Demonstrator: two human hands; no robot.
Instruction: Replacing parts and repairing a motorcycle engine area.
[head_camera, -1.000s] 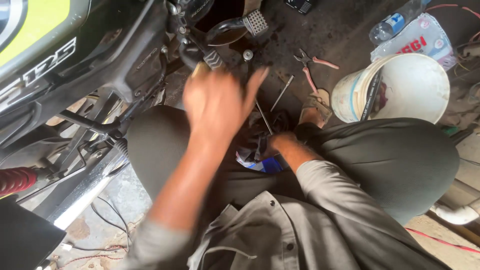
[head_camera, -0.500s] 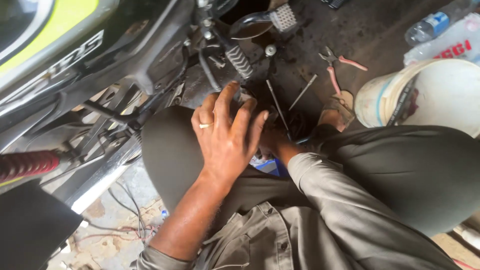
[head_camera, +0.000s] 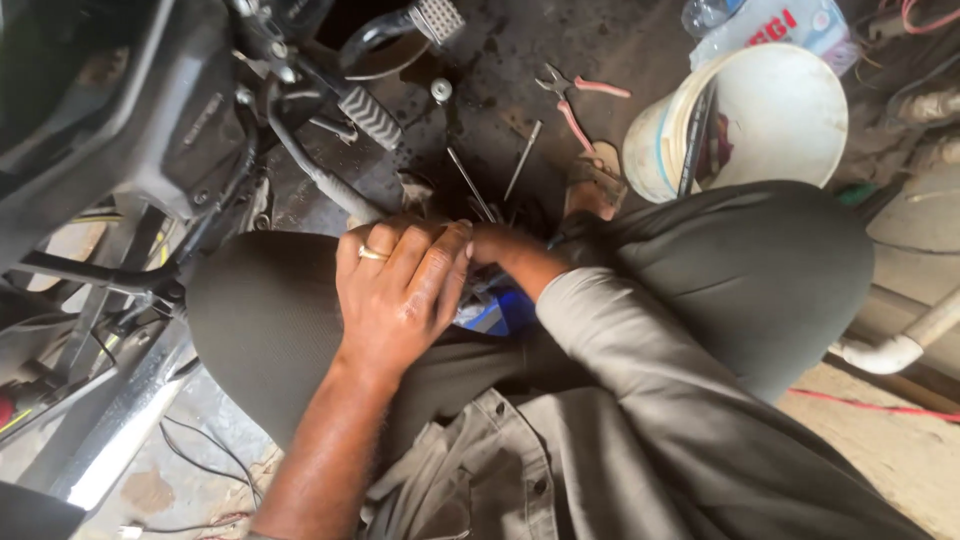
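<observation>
My left hand (head_camera: 400, 290), with a ring on one finger, lies flat on my left knee (head_camera: 260, 310), fingers slightly apart and holding nothing. My right forearm reaches down between my knees. Only the wrist end of my right hand (head_camera: 497, 243) shows; its fingers are hidden behind my left hand, so its grip cannot be told. A blue object (head_camera: 497, 316) lies on the ground just under both hands. Thin metal rods (head_camera: 523, 160) and pink-handled pliers (head_camera: 575, 95) lie on the oily floor ahead.
A motorcycle (head_camera: 150, 130) stands at the left, its ribbed footpeg (head_camera: 368, 117) close to my hands. A white bucket (head_camera: 760, 120) holding tools stands at the upper right, with a plastic bottle (head_camera: 710, 15) behind it. A white pipe (head_camera: 900, 345) runs along the right. Loose wires (head_camera: 195, 440) lie lower left.
My left hand came down from in the air and settled flat on my left knee. My right arm stayed low between the knees. The view shifted slightly.
</observation>
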